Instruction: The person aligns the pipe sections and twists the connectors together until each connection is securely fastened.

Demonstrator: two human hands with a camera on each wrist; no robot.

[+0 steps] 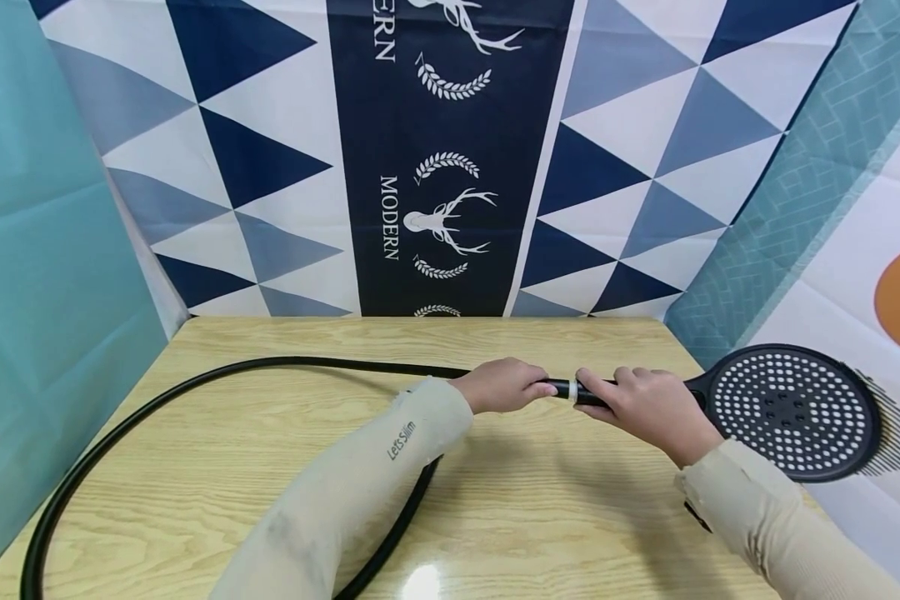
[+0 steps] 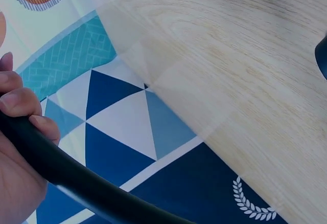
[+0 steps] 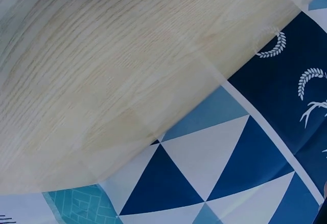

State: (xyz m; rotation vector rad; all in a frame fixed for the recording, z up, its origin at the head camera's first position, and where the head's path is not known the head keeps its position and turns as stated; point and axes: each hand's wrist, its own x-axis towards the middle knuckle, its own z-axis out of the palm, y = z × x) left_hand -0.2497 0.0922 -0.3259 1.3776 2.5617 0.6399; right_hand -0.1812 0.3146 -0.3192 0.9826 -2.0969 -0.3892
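Observation:
My right hand (image 1: 645, 408) grips the handle of a black shower head (image 1: 791, 412), whose round face with pale dots points up at the right. In my left hand (image 1: 501, 385) is the end of a black hose (image 1: 270, 363), held close to the handle. A white ring (image 1: 572, 390) shows at the joint between the two hands. In the left wrist view the fingers (image 2: 18, 101) curl round the hose (image 2: 97, 188). The right wrist view shows mostly table, with the right hand's grip almost wholly out of frame.
The hose loops across the left of the wooden table (image 1: 540, 533) and passes under my left forearm. A patterned cloth backdrop (image 1: 442, 125) stands behind the table. Teal cloth (image 1: 52, 250) hangs at the left, and more printed cloth (image 1: 862, 275) at the right.

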